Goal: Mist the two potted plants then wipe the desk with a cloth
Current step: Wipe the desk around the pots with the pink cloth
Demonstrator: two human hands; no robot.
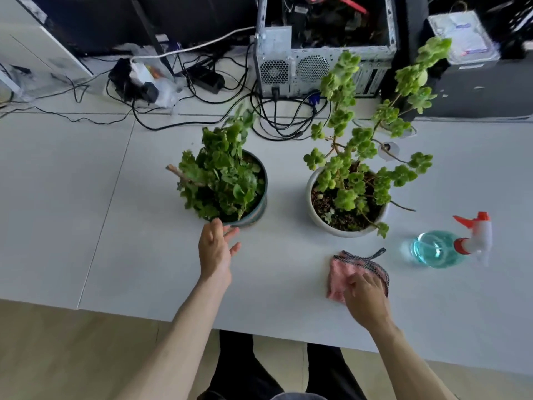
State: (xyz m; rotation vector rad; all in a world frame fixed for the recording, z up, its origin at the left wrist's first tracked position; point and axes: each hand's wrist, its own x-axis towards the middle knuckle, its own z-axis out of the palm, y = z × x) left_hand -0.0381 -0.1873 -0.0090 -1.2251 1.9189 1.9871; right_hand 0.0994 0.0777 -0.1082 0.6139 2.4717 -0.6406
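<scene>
The spray bottle lies on its side at the right of the white bench, its long axis running left to right: teal body toward the plants, white head with the red trigger and nozzle pointing right and away from the person. Just left of it, the pink cloth with a dark mesh edge sits crumpled near the bench's front edge, and the right hand presses down on it, grip closed over the fabric. The left hand has its grip released, fingers spread, fingertips at the rim of the dark green pot. The white pot with the taller, leggy plant stands between that pot and the bottle.
</scene>
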